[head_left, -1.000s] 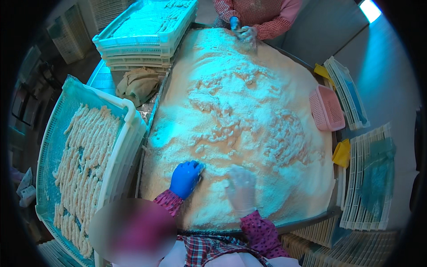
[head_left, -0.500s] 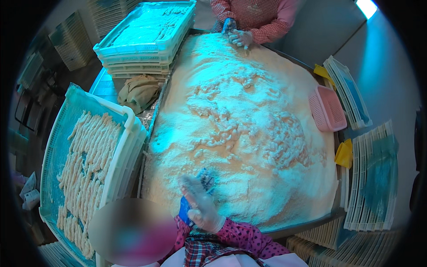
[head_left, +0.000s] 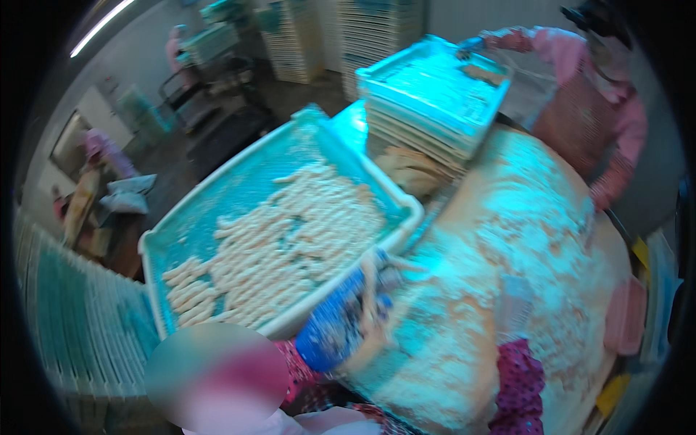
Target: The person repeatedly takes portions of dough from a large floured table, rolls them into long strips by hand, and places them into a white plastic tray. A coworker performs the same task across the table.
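Observation:
My left hand (head_left: pixel 330 319), in a blue glove dusted with crumbs, is closed around a few pale, crumb-coated strips (head_left: pixel 371 290). It is at the near right edge of a turquoise-lined white tray (head_left: pixel 210 225). Rows of similar coated strips (head_left: pixel 290 239) lie side by side in that tray, with gaps near its middle and front. Over the wide heap of white crumbs (head_left: pixel 449 362) to the right is my right hand (head_left: pixel 515 303), in a pale translucent glove. Motion smears its fingers, and I cannot see anything in it.
Across the heap, a co-worker in pink reaches a blue-gloved hand (head_left: pixel 471 45) to the top of stacked trays (head_left: pixel 420 119). A brown cloth (head_left: pixel 409 170) lies between the trays. A pink basket (head_left: pixel 625 315) stands at the right edge. More trays (head_left: pixel 87 304) stand at left.
My view has swung left toward the tray. My hands, together over the crumbs before, are now apart, and the left holds strips beside the tray. The co-worker's one hand has moved to the stacked trays.

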The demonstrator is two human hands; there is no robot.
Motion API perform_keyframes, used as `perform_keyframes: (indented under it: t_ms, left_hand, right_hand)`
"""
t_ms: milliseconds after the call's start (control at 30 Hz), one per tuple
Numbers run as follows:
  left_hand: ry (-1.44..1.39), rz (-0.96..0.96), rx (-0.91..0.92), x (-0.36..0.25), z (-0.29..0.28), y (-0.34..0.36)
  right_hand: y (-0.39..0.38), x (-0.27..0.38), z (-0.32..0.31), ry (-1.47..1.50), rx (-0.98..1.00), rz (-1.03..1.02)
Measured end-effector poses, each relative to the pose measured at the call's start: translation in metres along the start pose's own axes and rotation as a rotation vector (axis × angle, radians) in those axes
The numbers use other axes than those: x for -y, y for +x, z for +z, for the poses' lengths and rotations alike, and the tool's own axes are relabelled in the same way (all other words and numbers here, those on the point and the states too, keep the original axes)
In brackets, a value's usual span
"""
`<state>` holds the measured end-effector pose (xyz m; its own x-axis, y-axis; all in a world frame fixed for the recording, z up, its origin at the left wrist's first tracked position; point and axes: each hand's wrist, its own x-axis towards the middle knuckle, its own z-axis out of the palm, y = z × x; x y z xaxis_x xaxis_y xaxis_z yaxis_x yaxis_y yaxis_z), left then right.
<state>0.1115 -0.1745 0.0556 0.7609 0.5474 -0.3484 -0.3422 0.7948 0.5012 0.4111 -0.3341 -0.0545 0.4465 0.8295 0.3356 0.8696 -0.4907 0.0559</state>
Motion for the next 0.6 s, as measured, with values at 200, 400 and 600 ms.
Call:
perform_keyframes:
  t_ms: [200,400,600]
  left_hand:
    - [0.763,0.673,-0.522,-0.185,-0.115,0.026]
    - [1.261,0.429,-0.523,-0.266,-0.238,0.028]
    - [1.457,0.405,-0.282,-0.266,-0.21,0.03]
  right_hand:
    - [0.002,0.01,-0.007,0.029,0.029,0.066]
    - [-0.002,0.003,0.005,0.111,-0.013,0.14]
    - [0.0,0.006,-0.007,0.063,0.06,0.119]
